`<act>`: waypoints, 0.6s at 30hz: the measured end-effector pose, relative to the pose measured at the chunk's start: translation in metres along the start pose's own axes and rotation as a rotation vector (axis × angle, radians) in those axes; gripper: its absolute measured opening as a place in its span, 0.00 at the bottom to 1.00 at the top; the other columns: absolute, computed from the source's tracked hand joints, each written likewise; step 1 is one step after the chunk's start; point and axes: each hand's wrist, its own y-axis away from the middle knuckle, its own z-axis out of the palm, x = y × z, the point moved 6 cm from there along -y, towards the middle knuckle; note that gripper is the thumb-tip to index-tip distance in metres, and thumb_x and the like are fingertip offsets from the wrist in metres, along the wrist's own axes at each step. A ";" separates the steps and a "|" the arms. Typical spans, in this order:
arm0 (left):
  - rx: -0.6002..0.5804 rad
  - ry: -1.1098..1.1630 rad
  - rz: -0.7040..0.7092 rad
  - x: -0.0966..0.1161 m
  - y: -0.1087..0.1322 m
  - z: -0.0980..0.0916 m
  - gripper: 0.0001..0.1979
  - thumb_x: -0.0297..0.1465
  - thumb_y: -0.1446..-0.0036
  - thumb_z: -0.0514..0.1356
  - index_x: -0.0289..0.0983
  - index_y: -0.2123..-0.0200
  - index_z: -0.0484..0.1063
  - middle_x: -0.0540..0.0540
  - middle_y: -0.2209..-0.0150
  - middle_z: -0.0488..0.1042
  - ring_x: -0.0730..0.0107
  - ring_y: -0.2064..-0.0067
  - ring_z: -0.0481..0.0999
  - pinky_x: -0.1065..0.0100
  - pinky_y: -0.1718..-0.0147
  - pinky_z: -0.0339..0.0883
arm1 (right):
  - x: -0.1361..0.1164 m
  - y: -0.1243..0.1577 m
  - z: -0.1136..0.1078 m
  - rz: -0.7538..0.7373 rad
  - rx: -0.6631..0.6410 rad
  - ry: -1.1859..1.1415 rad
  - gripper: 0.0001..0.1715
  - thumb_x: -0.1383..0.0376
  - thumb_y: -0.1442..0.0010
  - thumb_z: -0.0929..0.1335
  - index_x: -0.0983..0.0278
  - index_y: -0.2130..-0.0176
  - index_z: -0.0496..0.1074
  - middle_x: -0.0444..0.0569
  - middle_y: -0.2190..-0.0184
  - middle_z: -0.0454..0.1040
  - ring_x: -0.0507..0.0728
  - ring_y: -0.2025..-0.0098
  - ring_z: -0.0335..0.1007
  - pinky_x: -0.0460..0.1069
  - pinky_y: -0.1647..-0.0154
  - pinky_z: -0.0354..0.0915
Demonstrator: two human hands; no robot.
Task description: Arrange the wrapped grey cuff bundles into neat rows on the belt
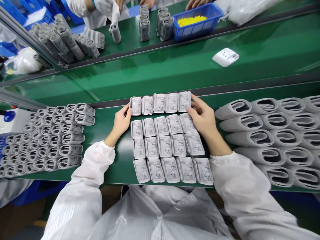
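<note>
Several flat grey printed cuffs lie in neat rows on the green table (110, 173) in front of me. The far row of cuffs (160, 103) is pressed from both ends. My left hand (121, 121) curls its fingers round the row's left end. My right hand (203, 118) has its fingers against the row's right end and rests over the second row (162, 126). Two more rows (172, 168) lie nearer to me, untouched.
Rolled grey cuffs are stacked at left (47, 136) and larger ones at right (275, 140). A green conveyor belt (175, 66) carries a white device (225, 56). Across it, another person's hands (115, 6) work near rolled cuffs and a blue bin (197, 20) of yellow parts.
</note>
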 end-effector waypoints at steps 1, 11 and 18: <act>-0.005 -0.003 0.002 0.000 0.000 0.000 0.29 0.53 0.22 0.61 0.42 0.32 0.84 0.42 0.35 0.88 0.46 0.27 0.83 0.51 0.31 0.82 | 0.000 0.000 0.000 0.000 -0.001 0.000 0.44 0.40 0.29 0.77 0.53 0.23 0.76 0.56 0.39 0.88 0.67 0.52 0.85 0.64 0.51 0.84; -0.021 -0.011 -0.003 0.003 -0.002 -0.002 0.28 0.49 0.22 0.61 0.40 0.31 0.84 0.40 0.31 0.85 0.44 0.23 0.79 0.47 0.22 0.72 | -0.002 -0.002 0.001 0.000 -0.008 0.024 0.44 0.39 0.29 0.76 0.53 0.23 0.76 0.56 0.40 0.88 0.66 0.55 0.83 0.65 0.52 0.83; -0.026 -0.009 -0.018 0.004 -0.001 -0.002 0.27 0.47 0.22 0.61 0.40 0.30 0.83 0.41 0.28 0.83 0.45 0.22 0.79 0.48 0.21 0.72 | 0.001 -0.003 0.001 -0.005 -0.010 0.030 0.44 0.41 0.29 0.76 0.52 0.23 0.76 0.55 0.40 0.88 0.63 0.59 0.81 0.62 0.54 0.81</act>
